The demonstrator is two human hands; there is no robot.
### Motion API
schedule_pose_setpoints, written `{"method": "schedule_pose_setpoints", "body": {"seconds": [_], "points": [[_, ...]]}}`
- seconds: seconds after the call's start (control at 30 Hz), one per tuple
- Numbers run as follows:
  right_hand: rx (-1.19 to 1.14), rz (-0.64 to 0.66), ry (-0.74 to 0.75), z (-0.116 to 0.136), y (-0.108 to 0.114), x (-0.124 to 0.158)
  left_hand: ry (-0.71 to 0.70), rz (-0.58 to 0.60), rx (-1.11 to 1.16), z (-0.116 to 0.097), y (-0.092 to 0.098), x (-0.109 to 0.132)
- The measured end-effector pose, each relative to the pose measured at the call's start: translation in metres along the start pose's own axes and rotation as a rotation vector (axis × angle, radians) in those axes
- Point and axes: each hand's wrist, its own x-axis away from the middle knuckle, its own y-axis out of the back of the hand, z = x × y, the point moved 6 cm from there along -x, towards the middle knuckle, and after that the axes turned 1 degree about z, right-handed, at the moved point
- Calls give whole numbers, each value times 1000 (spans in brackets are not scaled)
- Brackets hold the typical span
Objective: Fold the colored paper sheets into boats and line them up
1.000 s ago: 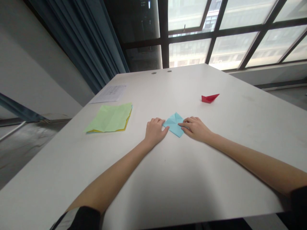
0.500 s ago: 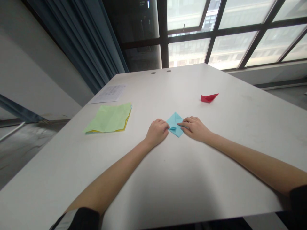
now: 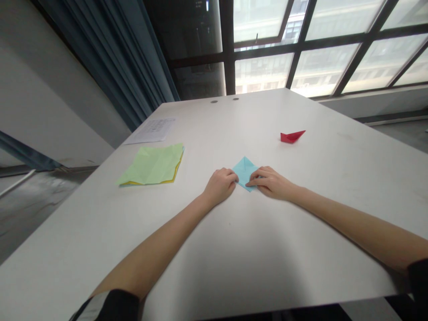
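The folded blue paper (image 3: 244, 166) lies on the tabletop (image 3: 207, 254) between the two hands; the left hand (image 3: 221, 185) curls at its left corner, though I cannot tell whether it pinches it; the right hand (image 3: 271, 183), unclenched, rests fingertips on its near right part; the red folded paper (image 3: 292, 137) sits beyond it, rightward; the green sheet (image 3: 152, 165) lies well to its left.
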Motion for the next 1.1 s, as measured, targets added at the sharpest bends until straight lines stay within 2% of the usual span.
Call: {"method": "schedule_pose_setpoints", "body": {"seconds": [0.2, 0.33, 0.47, 0.63, 0.8, 0.93, 1.1], "points": [[-73, 51, 44, 5, 1, -2, 34, -20, -29, -2, 3, 1], [-74, 56, 9, 5, 1, -3, 267, -161, -103, 12, 11, 4], [-37, 44, -66, 3, 2, -3, 418, -193, -45, 27, 11, 6], [-44, 62, -40, 5, 2, -4, 511, -267, 293, 35, 10, 4], [-56, 22, -90, 3, 4, -7, 556, -276, 752, 41, -6, 2], [-57, -143, -235, -6, 11, -9, 648, -292, 1047, 42, -15, 2], [-97, -396, -492, -22, 17, -2, 728, -361, 1368, 31, -11, 2]]}}
